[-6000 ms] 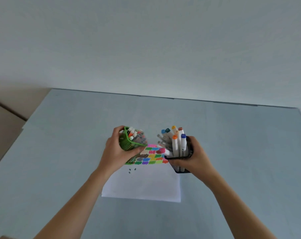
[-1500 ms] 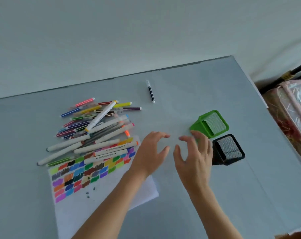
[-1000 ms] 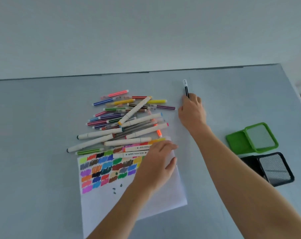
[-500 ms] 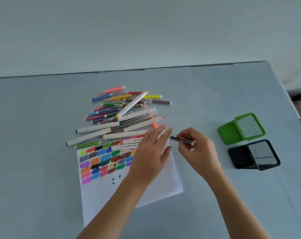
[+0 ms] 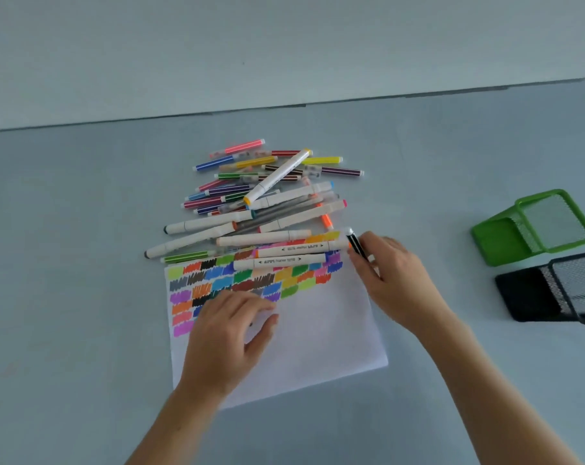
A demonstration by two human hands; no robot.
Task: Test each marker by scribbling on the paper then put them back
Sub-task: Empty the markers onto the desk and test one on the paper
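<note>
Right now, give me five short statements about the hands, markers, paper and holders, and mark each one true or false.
1. The right hand grips a thin black marker. True.
2. The left hand holds a marker. False: it rests flat on the white paper sheet, holding nothing.
3. The green mesh pen holder stands upright. False: it lies on its side.
4. The black mesh pen holder is full of markers. False: none show inside it.
5. The loose pile of coloured markers lies at the paper's far edge. True.

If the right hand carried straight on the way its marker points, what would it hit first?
Probably the orange marker at the pile's near-right edge: the right hand points its black marker up-left towards it, though depth is unclear.
</note>
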